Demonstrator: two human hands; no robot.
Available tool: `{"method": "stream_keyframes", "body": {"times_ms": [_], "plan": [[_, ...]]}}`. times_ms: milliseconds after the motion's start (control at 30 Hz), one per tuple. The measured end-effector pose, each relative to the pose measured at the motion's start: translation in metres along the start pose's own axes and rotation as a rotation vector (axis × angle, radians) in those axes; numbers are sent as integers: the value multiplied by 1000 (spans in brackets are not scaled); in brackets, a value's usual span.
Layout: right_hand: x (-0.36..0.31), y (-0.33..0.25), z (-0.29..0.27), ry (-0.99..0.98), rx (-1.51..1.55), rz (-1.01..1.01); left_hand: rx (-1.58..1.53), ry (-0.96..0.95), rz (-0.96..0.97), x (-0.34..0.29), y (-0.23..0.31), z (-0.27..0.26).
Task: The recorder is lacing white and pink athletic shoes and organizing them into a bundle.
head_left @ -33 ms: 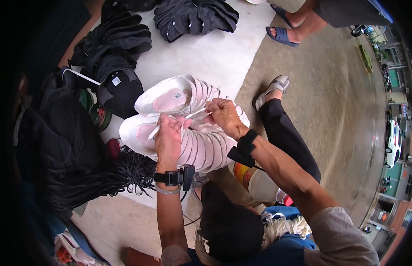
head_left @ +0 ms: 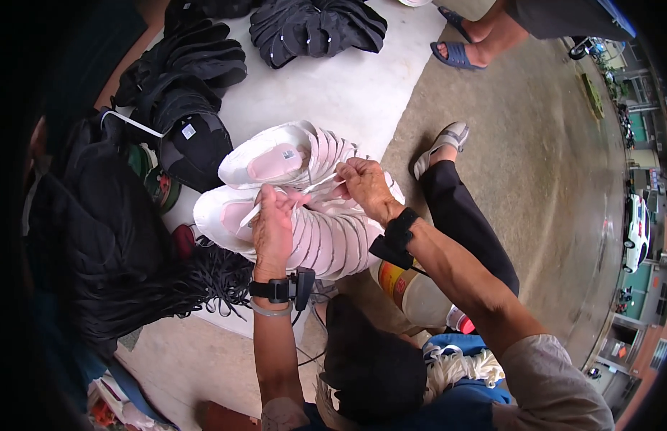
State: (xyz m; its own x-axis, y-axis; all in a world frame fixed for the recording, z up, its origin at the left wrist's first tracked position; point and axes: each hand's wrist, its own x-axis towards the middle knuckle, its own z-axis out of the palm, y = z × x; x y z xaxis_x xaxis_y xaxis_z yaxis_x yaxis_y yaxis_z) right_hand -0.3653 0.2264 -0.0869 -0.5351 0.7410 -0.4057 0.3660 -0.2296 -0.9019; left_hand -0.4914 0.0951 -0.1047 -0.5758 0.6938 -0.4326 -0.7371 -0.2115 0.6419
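Note:
Two nested rows of white and pink shoe uppers lie side by side in front of me, a near row and a far row. A white shoelace runs between my hands above them. My left hand, palm partly up, has its fingers closed on the lace, and a loop of it stands out beside the thumb. To the right, my right hand pinches the lace between thumb and fingers, over the uppers' right part. Where the lace passes among the uppers is partly hidden by my fingers.
Black shoe uppers are stacked at the left, with another black bunch on the white tabletop. Black laces hang nearby. A plastic jar stands below my right forearm; white laces lie on my lap. A sandalled person stands far right.
My right hand has shifted very slightly to the right with the lace. My left hand and the shoe uppers look the same.

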Motion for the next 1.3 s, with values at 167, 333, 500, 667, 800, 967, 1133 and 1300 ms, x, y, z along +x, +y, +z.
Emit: {"method": "stream_keyframes", "body": {"times_ms": [167,333,500,667,800,967,1133,1300], "plan": [[-8,-19,3,-11,7,-13,312,-14,59,2,8,-21],[-18,-48,5,-82,-97,-218,687,-167,181,-2,7,-2],[-24,-54,18,-260,-328,-600,964,-125,253,-8,2,10],[-24,-57,20,-384,-481,-698,1165,-127,394,-16,0,8],[-19,-49,23,-410,-431,-732,1210,-73,397,-17,-1,7],[-10,-41,13,-458,-485,-703,1174,-167,425,-17,-1,4],[-5,-39,11,-483,-612,-584,1115,-156,417,-18,-2,2],[1,-29,5,-526,-677,-568,782,-135,269,-16,0,0]]}}
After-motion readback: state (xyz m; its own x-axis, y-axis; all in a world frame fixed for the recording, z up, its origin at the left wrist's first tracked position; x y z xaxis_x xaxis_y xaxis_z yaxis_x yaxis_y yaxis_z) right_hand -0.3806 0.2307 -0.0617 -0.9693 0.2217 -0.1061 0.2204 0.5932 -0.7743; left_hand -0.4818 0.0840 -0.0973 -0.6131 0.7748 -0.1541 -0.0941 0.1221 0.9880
